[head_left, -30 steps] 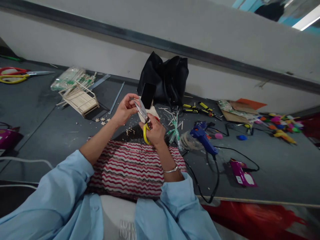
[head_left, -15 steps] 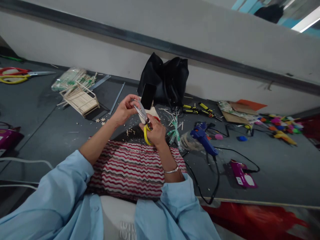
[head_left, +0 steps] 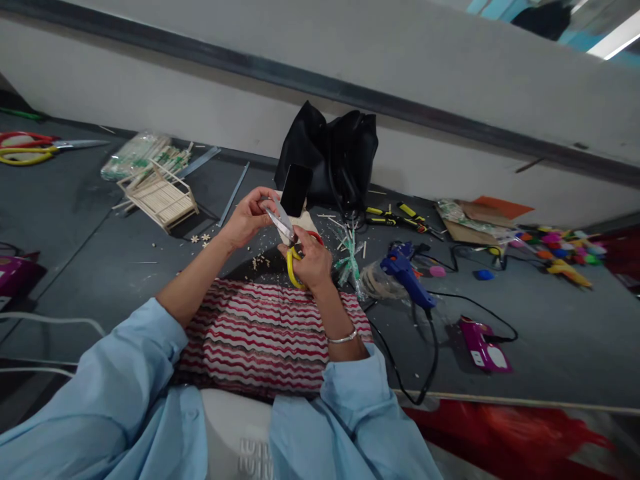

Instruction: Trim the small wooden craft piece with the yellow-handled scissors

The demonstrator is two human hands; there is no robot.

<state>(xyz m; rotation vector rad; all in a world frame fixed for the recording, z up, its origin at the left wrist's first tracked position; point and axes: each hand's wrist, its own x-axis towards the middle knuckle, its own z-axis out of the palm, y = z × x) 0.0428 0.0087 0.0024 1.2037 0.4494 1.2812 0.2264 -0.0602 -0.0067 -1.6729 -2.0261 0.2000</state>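
My right hand (head_left: 311,262) grips a pair of scissors (head_left: 291,268) by the red and yellow handles, the blades parted and pointing up and left. Close to the blade tips is my left hand (head_left: 249,217), its thumb and fingers pinched together; whatever they hold is too small to make out. A dark phone (head_left: 297,191) leans just behind the blades, above a pale block. Small wooden crumbs (head_left: 260,262) and flower-shaped bits (head_left: 201,239) lie on the table below and left of my hands. Further left stands a small rack made of thin sticks (head_left: 163,197).
Behind the phone sits a black bag (head_left: 330,157). To the right are pliers (head_left: 397,218), a blue glue gun (head_left: 407,273) with its cable, a purple box (head_left: 484,345) and colourful pompoms (head_left: 563,245). Larger scissors (head_left: 47,148) lie far left. A striped cloth (head_left: 270,333) covers the near edge.
The hands and scissors stay in nearly the same place, with the blades still parted. The whole view has shifted very slightly.
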